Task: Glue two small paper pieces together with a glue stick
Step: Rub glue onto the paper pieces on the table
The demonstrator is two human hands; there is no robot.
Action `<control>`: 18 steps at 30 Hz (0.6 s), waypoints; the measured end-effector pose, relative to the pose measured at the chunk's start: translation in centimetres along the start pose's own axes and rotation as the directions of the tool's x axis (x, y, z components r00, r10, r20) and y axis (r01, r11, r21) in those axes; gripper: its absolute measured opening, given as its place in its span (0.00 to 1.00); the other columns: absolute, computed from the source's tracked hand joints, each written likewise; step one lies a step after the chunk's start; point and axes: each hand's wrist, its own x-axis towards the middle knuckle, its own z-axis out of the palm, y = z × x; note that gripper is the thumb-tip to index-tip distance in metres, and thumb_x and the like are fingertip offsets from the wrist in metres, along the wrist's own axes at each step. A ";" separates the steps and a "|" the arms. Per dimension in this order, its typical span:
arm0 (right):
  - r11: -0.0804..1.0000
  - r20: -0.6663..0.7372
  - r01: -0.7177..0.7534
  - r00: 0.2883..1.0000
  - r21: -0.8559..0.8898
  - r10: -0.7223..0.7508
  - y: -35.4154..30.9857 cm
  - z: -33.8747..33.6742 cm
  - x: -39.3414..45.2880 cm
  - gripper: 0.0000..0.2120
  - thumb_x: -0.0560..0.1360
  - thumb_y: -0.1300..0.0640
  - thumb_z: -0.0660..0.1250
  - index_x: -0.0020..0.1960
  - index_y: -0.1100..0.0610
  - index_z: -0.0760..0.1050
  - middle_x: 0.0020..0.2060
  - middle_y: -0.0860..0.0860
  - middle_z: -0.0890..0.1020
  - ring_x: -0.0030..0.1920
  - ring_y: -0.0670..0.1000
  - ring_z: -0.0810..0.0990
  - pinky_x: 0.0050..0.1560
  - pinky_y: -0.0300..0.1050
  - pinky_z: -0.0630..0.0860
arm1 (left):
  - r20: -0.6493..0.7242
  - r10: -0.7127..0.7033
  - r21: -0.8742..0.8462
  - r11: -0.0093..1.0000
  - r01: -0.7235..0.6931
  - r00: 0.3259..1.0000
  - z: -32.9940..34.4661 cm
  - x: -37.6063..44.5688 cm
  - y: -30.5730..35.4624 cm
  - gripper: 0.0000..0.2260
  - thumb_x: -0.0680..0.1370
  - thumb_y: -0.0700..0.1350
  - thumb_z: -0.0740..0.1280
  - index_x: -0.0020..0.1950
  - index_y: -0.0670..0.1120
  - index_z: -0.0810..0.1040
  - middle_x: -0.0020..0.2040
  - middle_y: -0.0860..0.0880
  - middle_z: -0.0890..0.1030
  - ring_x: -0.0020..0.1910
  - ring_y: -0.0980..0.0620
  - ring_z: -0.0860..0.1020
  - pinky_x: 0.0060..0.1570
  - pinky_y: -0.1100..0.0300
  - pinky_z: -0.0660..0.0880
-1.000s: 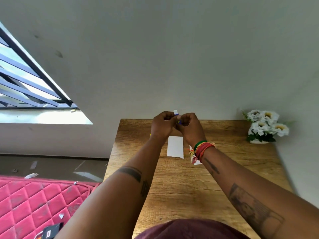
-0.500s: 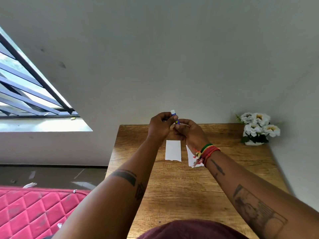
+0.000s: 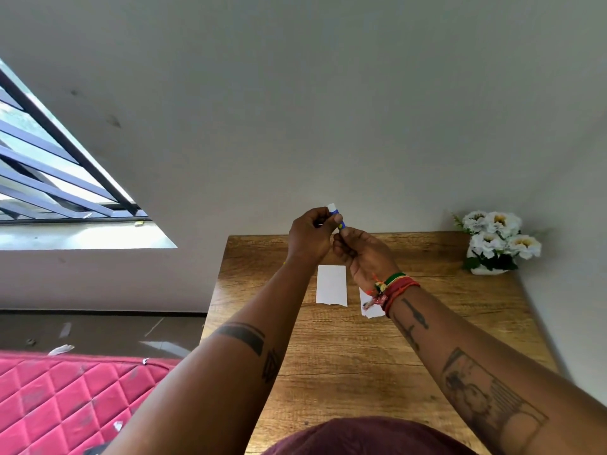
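Blue glue stick (image 3: 337,217) is pinched by both hands (image 3: 310,236) (image 3: 359,254) above the table's (image 3: 443,323) far edge, likely uncapping; papers (image 3: 331,284) wait beneath.

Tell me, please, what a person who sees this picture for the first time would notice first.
First, the two hands raised together above the far part of the wooden table: the left hand and the right hand both grip a small glue stick. Below them, two white paper pieces lie on the table, one between the wrists, the other partly hidden by the right wrist. White flowers stand in the far right corner.
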 end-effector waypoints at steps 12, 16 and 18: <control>0.996 0.023 -0.046 0.999 0.076 0.045 0.1 0.0 0.1 0.20 0.83 0.46 0.62 0.59 0.63 0.79 0.41 0.58 0.84 0.40 0.53 0.84 0.43 0.43 0.83 | 0.019 0.032 0.023 0.999 -0.032 0.999 0.8 -0.1 1.4 0.08 0.79 0.50 0.72 0.57 0.49 0.85 0.50 0.52 0.86 0.51 0.53 0.84 0.53 0.52 0.81; 0.993 0.024 0.012 1.000 0.120 -0.015 -0.5 -0.5 0.1 0.13 0.80 0.63 0.66 0.62 0.68 0.77 0.46 0.60 0.83 0.42 0.53 0.85 0.45 0.42 0.85 | 0.011 0.041 0.034 0.999 -0.042 0.999 0.5 0.0 1.4 0.11 0.79 0.49 0.73 0.59 0.45 0.85 0.53 0.49 0.87 0.54 0.50 0.83 0.59 0.49 0.79; 0.993 0.032 0.000 0.999 0.121 -0.004 -0.7 -0.7 0.0 0.12 0.80 0.63 0.66 0.61 0.68 0.77 0.44 0.59 0.82 0.39 0.51 0.85 0.43 0.40 0.84 | 0.011 0.037 0.012 0.999 -0.037 0.999 0.5 -0.1 1.3 0.10 0.79 0.48 0.73 0.59 0.46 0.85 0.53 0.50 0.86 0.55 0.51 0.83 0.59 0.52 0.79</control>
